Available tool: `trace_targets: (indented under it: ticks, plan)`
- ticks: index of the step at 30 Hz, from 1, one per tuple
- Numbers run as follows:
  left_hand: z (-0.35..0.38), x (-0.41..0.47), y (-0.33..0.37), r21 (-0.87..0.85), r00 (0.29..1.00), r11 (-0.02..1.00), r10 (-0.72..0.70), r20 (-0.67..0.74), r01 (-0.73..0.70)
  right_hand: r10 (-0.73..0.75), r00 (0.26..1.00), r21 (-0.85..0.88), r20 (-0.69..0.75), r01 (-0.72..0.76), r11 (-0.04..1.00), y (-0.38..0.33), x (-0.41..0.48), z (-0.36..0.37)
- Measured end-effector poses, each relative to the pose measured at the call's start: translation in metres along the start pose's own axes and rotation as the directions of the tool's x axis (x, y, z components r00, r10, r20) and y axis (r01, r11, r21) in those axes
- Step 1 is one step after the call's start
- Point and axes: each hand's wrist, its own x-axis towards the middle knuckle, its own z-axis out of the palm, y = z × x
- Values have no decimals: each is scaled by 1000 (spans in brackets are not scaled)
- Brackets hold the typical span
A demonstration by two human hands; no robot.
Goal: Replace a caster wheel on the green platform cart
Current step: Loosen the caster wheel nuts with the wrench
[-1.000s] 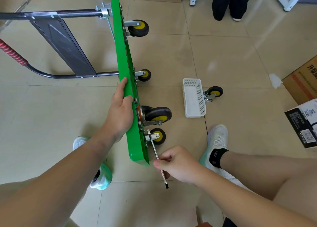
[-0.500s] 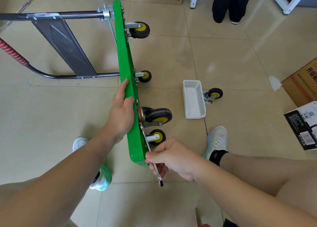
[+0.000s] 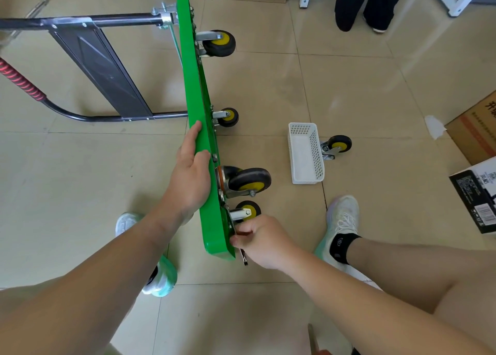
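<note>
Steadying green cart (image 3: 197, 99) by its top edge, left hand (image 3: 190, 177) fingers wrapped over, right hand (image 3: 264, 240) curled tight round wrench (image 3: 243, 259) at near-corner caster (image 3: 248, 211); short, squarely seated strokes seem wise.

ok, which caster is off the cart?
The loose caster lying on the floor, right of the white basket; the other four, one larger, are mounted on the green deck.
</note>
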Motion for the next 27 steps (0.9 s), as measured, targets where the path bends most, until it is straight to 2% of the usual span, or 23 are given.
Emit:
trace_targets:
  ticks: [4,7,11,22,27]
  plan:
    - [0,0,0,6,1000,1000,-4,13,4,6,1000,95,-14,-5,995,5,7,10]
    - [0,-1,1,-1,1000,1000,-2,8,2,-15,999,58,-52,18,998,15,-6,7]
    - [0,-3,4,-14,1000,1000,-6,16,6,-15,1000,-7,-17,15,1000,17,-28,-1]
    - [-1,-6,8,-21,999,1000,-19,33,19,61,989,341,132,-103,935,-29,-45,-16]
    - [-1,-6,8,-17,999,1000,-11,40,12,70,986,431,149,-129,893,-35,-45,-15]
